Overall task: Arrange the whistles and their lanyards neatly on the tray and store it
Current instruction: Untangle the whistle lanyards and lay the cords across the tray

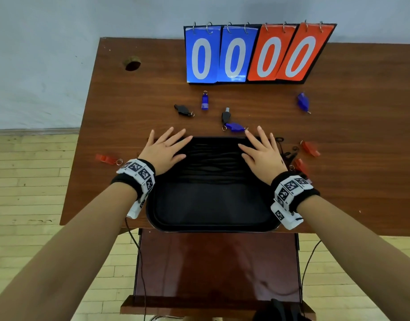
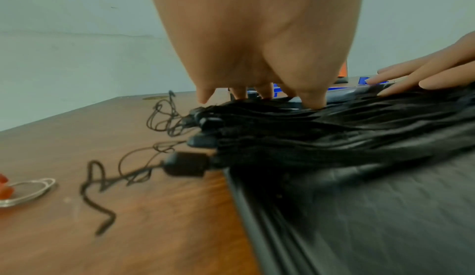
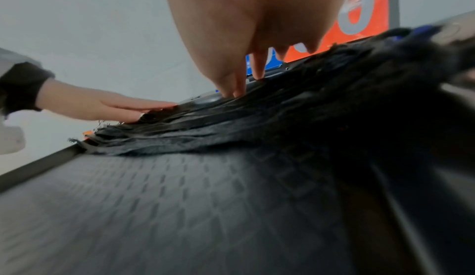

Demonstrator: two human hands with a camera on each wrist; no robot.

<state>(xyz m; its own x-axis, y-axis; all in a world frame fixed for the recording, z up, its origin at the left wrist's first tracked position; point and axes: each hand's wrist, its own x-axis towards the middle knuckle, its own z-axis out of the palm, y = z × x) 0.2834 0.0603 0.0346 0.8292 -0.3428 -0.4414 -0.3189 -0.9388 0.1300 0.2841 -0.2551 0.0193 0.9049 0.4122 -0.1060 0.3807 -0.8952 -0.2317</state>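
A black tray [image 1: 211, 205] sits at the table's near edge, with several black lanyards [image 1: 213, 158] laid side by side across its far half. My left hand [image 1: 167, 149] lies flat with straight fingers on the lanyards' left ends [image 2: 257, 121]. Flat on their right ends rests my right hand [image 1: 259, 151]. Whistles lie loose on the table: a black one [image 1: 183, 110], a blue one [image 1: 205, 101], a black one [image 1: 226, 115], a blue one [image 1: 234, 127], a blue one [image 1: 303, 102], a red one [image 1: 106, 158] and red ones [image 1: 311, 148] at the right.
A flip scoreboard [image 1: 257, 54] showing zeros stands at the table's far edge. A cable hole [image 1: 132, 63] is at the far left. Thin cord loops [image 2: 164, 117] trail off the tray's left side. A lower shelf [image 1: 217, 274] sits under the table.
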